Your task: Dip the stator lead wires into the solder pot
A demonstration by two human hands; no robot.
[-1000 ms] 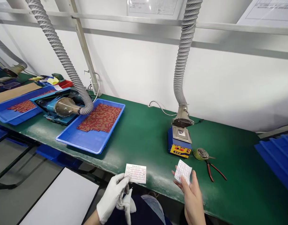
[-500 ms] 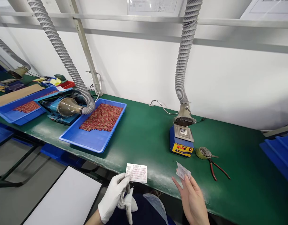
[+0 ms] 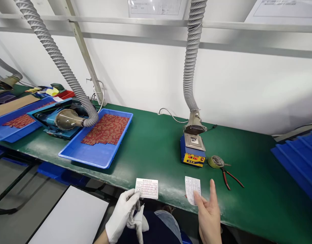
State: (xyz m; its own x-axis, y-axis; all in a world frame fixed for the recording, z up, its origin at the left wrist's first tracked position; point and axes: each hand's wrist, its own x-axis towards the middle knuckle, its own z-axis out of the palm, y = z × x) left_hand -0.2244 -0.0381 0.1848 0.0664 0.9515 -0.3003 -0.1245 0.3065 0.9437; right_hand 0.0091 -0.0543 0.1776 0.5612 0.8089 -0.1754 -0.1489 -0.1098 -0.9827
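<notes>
While each hand pinches a printed paper, both hover at the near edge of the green desk (image 3: 156, 149).

Nearest, the gloved left hand (image 3: 122, 213) pinches a white label card (image 3: 146, 188) by its lower left corner and also clutches a loose white glove (image 3: 138, 223). The bare right hand (image 3: 208, 217) pinches a small printed slip (image 3: 192, 185) between thumb and fingers, with one finger raised straight up. Both papers hang over the desk's front edge, in front of the blue and yellow heater unit (image 3: 192, 152). Just right of that unit lie a tape roll (image 3: 214, 162) and red-handled pliers (image 3: 228, 176). A grey ribbed hose (image 3: 190, 61) drops onto the unit's top. Well left of the unit sits a blue tray (image 3: 95, 154) holding red parts (image 3: 107, 128).
</notes>
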